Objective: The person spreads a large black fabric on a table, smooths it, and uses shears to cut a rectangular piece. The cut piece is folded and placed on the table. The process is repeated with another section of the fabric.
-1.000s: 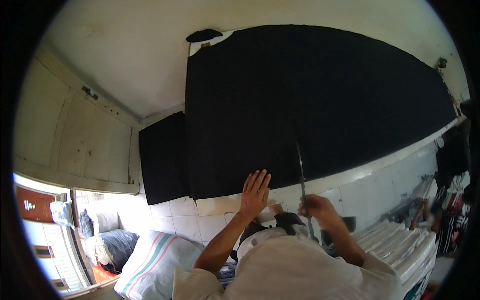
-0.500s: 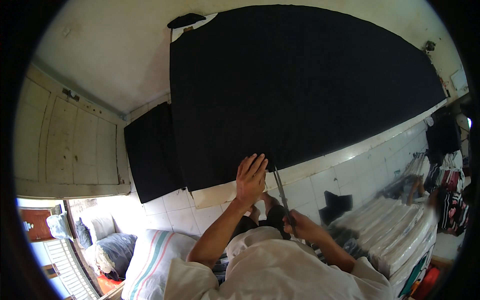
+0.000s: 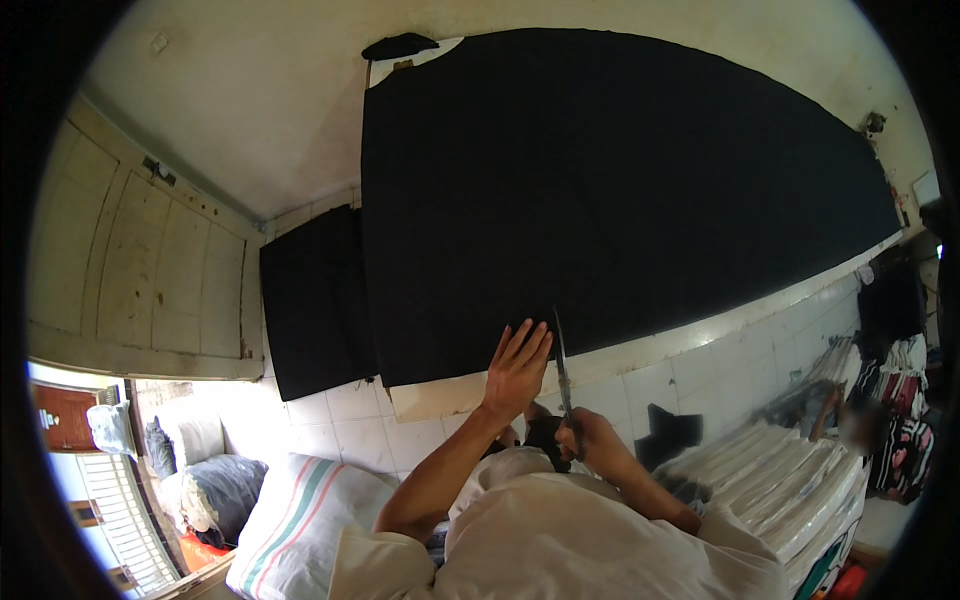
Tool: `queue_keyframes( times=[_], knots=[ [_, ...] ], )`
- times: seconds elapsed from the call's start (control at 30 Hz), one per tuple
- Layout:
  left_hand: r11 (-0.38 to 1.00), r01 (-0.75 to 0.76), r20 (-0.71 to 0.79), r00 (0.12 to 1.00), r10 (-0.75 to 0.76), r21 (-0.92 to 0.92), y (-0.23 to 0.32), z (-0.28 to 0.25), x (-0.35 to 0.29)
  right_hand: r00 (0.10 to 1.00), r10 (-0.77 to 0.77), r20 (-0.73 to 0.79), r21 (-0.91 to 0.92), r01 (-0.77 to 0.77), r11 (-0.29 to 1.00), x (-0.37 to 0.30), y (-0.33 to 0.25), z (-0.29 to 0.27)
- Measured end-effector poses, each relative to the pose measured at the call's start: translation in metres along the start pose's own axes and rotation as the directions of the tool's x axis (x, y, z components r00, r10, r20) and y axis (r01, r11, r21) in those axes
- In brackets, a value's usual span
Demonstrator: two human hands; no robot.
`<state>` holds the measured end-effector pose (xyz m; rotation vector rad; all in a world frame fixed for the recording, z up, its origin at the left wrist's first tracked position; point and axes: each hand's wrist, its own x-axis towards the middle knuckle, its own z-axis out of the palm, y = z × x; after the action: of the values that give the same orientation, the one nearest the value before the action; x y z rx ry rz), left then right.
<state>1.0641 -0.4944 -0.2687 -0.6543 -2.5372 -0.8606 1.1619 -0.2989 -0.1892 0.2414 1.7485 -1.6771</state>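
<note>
Table (image 3: 720,332): one cloth (image 3: 620,180) under left grip (image 3: 517,380), one blade (image 3: 561,350) in right grip (image 3: 594,441)

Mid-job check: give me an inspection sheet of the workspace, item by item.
Surface: pale table, mostly covered, bare along its near edge.
Job's things: large black cloth, spread out; long-bladed tool, likely shears, at its near edge; smaller black piece to the left.
Clutter: striped white sack, lower left; plastic-wrapped bundles, lower right.
Hands: left hand flat at the cloth's near edge, beside the tool; right hand grips the tool's lower end.
Cables: nothing seen.
Surroundings: pale panelled door, left; white tiles below the table.
</note>
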Motion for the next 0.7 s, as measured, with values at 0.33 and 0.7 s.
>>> queue_keyframes(
  times=[0.33,0.7],
  knots=[
    [0.988,0.073,-0.015,0.997,-0.075,-0.136,0.0,-0.011,0.004,1.0,-0.02,0.008,0.028,0.02,0.999,0.025,-0.04,-0.007],
    [0.844,0.285,-0.071,0.933,-0.353,-0.453,-0.004,-0.036,0.008,0.997,-0.077,-0.029,0.013,0.077,0.997,0.066,-0.065,-0.016]
  ],
)
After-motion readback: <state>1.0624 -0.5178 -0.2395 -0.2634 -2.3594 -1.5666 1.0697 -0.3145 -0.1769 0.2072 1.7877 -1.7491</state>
